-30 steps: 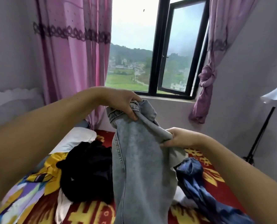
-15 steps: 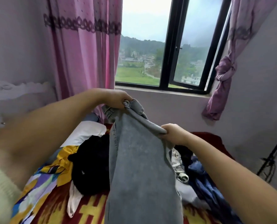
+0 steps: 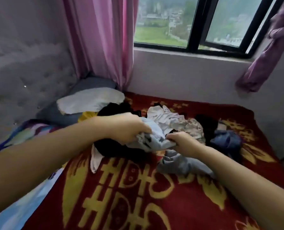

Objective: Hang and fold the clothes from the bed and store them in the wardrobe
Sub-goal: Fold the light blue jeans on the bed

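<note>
both hands bunch the grey jeans (image 3: 152,143); left hand (image 3: 129,128) and right hand (image 3: 182,143) fingers curl tight round them; lay them flat first, then fold.

Two hands, the left hand (image 3: 129,128) and the right hand (image 3: 182,143), one pair of grey jeans (image 3: 154,143), one bed (image 3: 138,196), two pillows, a white pillow (image 3: 88,100) and a grey pillow (image 3: 58,113), two curtains, a pink curtain (image 3: 101,39) and a purple curtain (image 3: 267,52), and one window (image 3: 196,22).

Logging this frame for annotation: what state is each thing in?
left hand: grips grey jeans
right hand: grips grey jeans
grey jeans: bunched, low over bed
black garment: heaped
blue garment: crumpled
window: right pane open
left curtain: hanging loose
right curtain: knotted
</note>
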Tool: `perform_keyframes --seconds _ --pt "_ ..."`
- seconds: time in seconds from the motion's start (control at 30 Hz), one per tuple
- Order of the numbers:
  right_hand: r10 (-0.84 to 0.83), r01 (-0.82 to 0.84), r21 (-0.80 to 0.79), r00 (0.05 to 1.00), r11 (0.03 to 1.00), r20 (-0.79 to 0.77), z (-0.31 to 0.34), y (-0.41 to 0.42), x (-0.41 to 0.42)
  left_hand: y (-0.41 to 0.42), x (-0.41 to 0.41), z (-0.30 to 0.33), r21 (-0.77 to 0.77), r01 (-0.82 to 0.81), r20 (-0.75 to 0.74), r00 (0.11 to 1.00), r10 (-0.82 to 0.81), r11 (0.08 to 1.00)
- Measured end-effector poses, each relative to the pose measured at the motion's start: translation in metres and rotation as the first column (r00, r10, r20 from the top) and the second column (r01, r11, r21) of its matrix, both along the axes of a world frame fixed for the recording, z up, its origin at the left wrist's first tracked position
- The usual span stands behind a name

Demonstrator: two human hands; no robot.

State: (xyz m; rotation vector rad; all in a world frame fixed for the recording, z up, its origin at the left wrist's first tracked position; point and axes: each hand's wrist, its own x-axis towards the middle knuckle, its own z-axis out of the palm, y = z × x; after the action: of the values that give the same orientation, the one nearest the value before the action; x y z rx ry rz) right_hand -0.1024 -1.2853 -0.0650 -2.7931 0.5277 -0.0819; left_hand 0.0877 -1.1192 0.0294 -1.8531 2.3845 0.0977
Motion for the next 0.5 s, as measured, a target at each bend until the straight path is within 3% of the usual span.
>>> perform_keyframes --seconds 0.1,0.17,0.27,0.4,0.5 --pt "0.076 -0.063 0.058 0.964 0.996 -0.254 -0.116 0.035 -0.021 0.03 -0.036 -0.127 0.259 0.005 -0.128 0.991 0.029 0.966" --pt "0.12 -0.092 0.084 0.89 0.992 -0.441 -0.193 0.068 -0.046 0.059 -0.068 -0.205 0.392 0.01 -0.186 0.98 0.068 0.92" --pt "0.24 -0.097 0.257 0.754 0.962 -0.612 -0.272 0.116 -0.085 0.101 -0.114 -0.284 0.57 0.059 -0.298 0.945 0.138 0.819" --pt "0.392 -0.056 0.455 0.607 0.889 -0.691 -0.32 0.155 -0.119 0.126 -0.14 -0.337 0.718 0.191 -0.476 0.837 0.272 0.669" --pt "0.391 -0.011 0.492 0.622 0.87 -0.678 -0.331 0.147 -0.12 0.113 -0.123 -0.355 0.79 0.159 -0.444 0.815 0.373 0.593"
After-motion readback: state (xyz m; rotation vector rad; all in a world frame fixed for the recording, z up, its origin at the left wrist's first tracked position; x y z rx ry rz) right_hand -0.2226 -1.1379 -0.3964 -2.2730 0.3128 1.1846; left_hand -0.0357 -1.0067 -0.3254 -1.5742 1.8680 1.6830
